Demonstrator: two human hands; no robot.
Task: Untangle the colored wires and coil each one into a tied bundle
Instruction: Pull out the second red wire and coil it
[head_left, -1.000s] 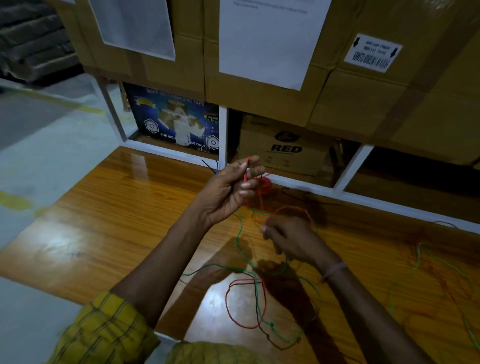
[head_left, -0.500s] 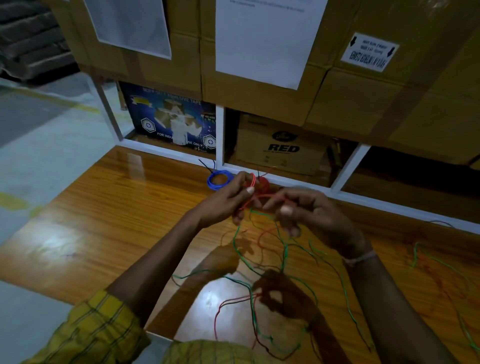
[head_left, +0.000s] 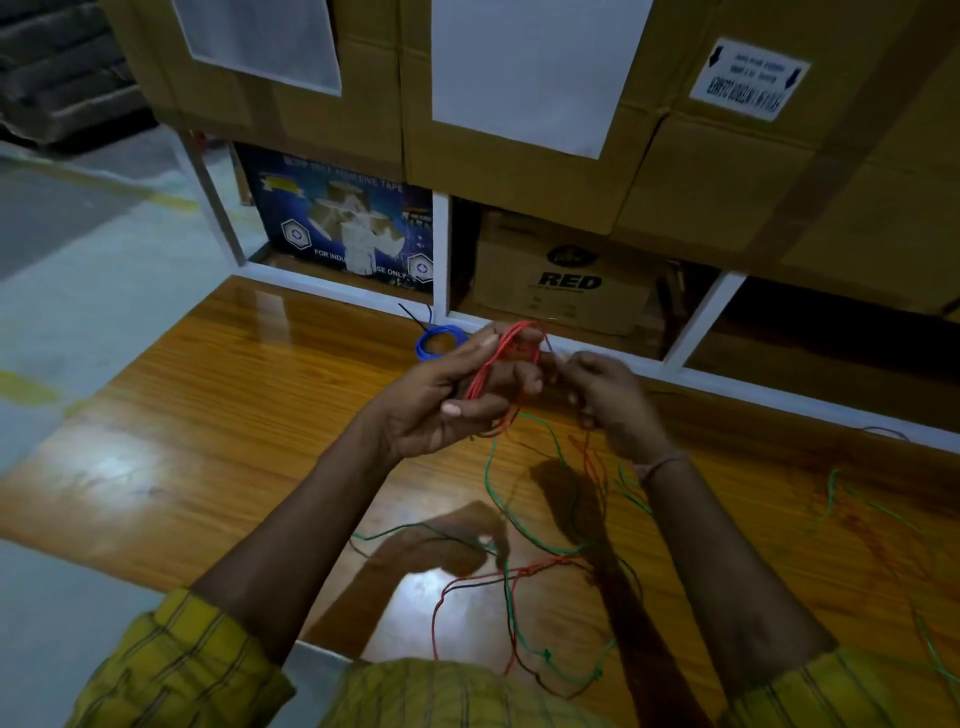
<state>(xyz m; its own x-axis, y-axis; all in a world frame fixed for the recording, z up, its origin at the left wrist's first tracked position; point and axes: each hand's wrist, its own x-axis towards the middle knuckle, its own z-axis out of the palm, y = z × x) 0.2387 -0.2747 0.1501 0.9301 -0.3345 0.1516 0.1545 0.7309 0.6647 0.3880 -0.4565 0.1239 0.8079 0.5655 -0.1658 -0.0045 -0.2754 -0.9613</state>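
From my head camera: my left hand (head_left: 447, 400) grips the red wire (head_left: 493, 364), loops of it running across my palm between thumb and fingers. My right hand (head_left: 602, 395), just beside it, pinches a strand at the fingertips. Below both hands, the green wire (head_left: 519, 519) and more red trail onto the wooden table (head_left: 234, 415). Beyond my left hand lies a blue coil (head_left: 436, 344).

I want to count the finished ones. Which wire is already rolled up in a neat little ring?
The blue wire, a small ring on the table near the shelf. The red and green wires are loose and tangled.
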